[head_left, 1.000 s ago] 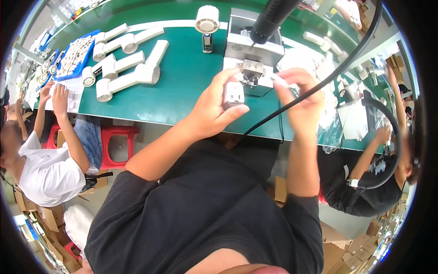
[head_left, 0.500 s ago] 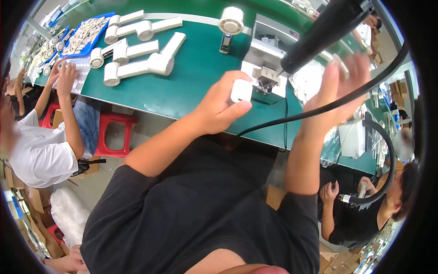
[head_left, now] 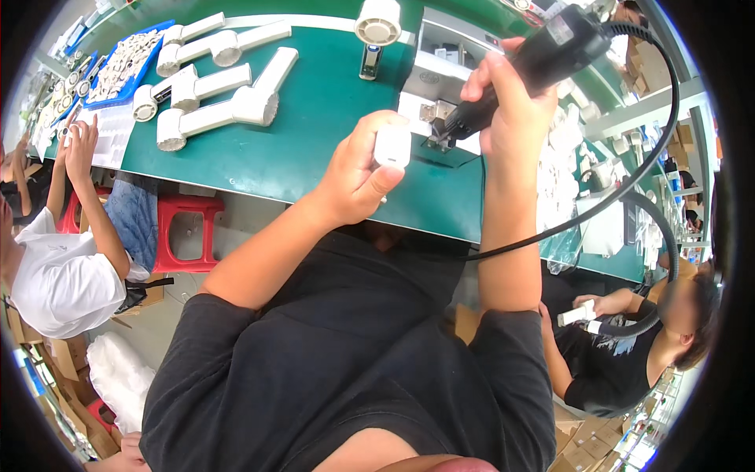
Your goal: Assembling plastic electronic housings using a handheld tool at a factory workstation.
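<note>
My left hand point(head_left: 350, 177) is closed around a small white plastic piece with rounded edges point(head_left: 391, 146), held over the front of the green table point(head_left: 314, 118). The fingers of my right hand point(head_left: 515, 98) wrap around a black electric screwdriver point(head_left: 562, 47), tilted so its nose points down and left. That nose is at the small metal block point(head_left: 436, 112) on the front of a grey box-shaped machine, likely a screw feeder point(head_left: 429, 77). Whether the bit touches the block I cannot tell. A white round-headed handheld fan point(head_left: 377, 25) stands upright left of the machine.
Several white jointed fan bodies point(head_left: 252, 106) lie on the left of the table, near a blue tray point(head_left: 138, 88) of small parts. A black cable point(head_left: 578, 223) loops past my right forearm. Co-workers sit on both sides, with a red stool point(head_left: 189, 206) at left.
My right hand, open and blurred before, has closed around the hanging screwdriver and brought its nose down to the metal block. My left hand keeps the white piece. The view has shifted slightly.
</note>
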Demonstrator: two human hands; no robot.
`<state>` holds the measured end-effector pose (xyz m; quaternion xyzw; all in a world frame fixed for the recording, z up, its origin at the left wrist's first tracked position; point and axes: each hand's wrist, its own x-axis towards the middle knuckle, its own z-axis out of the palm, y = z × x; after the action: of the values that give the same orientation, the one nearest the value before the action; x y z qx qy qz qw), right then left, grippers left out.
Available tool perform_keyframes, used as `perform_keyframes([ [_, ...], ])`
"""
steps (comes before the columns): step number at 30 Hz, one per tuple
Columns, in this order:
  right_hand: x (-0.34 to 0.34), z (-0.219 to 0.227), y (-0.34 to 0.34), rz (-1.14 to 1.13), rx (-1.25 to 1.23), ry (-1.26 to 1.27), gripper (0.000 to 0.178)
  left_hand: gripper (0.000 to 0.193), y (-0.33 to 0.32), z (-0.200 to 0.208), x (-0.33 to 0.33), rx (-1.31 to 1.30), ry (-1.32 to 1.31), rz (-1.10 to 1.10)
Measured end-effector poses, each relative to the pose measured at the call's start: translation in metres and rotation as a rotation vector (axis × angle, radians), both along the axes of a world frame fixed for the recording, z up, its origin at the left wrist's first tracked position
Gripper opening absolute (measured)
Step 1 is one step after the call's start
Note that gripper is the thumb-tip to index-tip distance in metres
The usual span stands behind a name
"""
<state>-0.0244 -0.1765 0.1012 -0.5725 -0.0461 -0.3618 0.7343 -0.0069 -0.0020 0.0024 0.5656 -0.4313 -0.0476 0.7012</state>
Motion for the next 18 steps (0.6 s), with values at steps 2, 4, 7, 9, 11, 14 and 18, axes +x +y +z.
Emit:
perform_keyframes([
  [2, -0.006, 0.000, 0.003, 0.058, 0.004, 0.067, 0.027, 0.060, -0.002, -0.004, 0.002, -0.032, -0.076, 0.047],
  [4, -0.015, 0.007, 0.008, 0.087, 0.022, 0.064, 0.027, 0.057, -0.005, 0.001, 0.000, -0.018, -0.057, 0.033],
  [7, -0.033, 0.038, 0.014, 0.182, -0.038, -0.093, 0.029, 0.055, -0.009, 0.000, -0.001, 0.000, -0.071, 0.022],
  [9, -0.038, 0.061, 0.017, 0.305, -0.070, -0.219, 0.031, 0.054, -0.010, 0.000, -0.001, 0.033, -0.087, 0.013],
  [11, -0.039, 0.070, 0.033, 0.297, -0.011, -0.224, 0.031, 0.054, -0.008, 0.004, 0.000, 0.090, -0.101, 0.009],
  [14, -0.029, 0.068, 0.037, 0.323, -0.064, -0.208, 0.030, 0.054, -0.006, 0.008, -0.005, 0.149, 0.011, -0.025],
  [18, -0.027, 0.064, 0.039, 0.320, -0.016, -0.194, 0.029, 0.054, -0.007, 0.003, -0.002, 0.113, -0.075, 0.013],
])
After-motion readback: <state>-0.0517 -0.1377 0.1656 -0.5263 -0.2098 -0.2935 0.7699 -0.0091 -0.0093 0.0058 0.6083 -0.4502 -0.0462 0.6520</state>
